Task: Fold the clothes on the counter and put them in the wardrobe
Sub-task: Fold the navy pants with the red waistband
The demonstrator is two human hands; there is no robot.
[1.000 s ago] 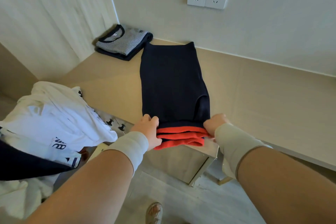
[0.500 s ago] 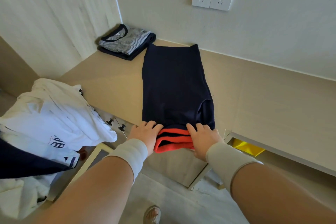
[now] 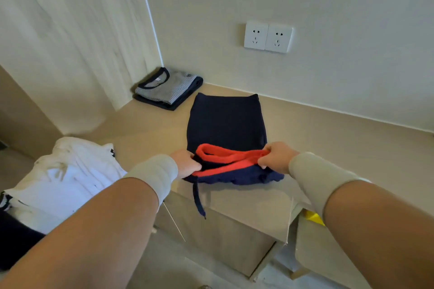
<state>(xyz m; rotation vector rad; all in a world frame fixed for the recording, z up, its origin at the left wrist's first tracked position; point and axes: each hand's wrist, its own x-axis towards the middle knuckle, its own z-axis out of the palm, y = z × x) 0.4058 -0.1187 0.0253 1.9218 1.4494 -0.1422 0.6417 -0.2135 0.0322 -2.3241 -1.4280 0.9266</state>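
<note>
A: Starting nearest: what surrounds the work area?

B: My two forearms enter from the bottom edge, each with a pale wrist wrap [image 3: 153, 172]. To my left lies a loose pile of white clothes [image 3: 70, 176], with a dark garment [image 3: 16, 234] partly under it at the frame edge. Below the counter [image 3: 328, 138] front, cabinet panels [image 3: 225, 234] are visible, and a yellow object [image 3: 313, 217] shows in the gap at the right; I cannot tell what it is. Nothing stands between my hands and the garment.

A: Location of the workpiece?

B: The navy shorts [image 3: 226, 122] lie flat on the counter, centred, far end toward the wall. The near end carries a red waistband [image 3: 229, 158] and is raised off the surface. A dark drawstring [image 3: 198, 197] hangs over the counter edge.

A: Hand pose?

B: My left hand [image 3: 185, 163] grips the waistband at its left end, fingers curled round the fabric. My right hand [image 3: 276, 156] pinches the right end, thumb on top. Both hold the band level, just above the counter.

A: Farther back?

B: A folded striped shirt [image 3: 168, 88] sits on another dark folded item in the corner, apart from the shorts. Two wall sockets [image 3: 267, 36] are mounted above.
</note>
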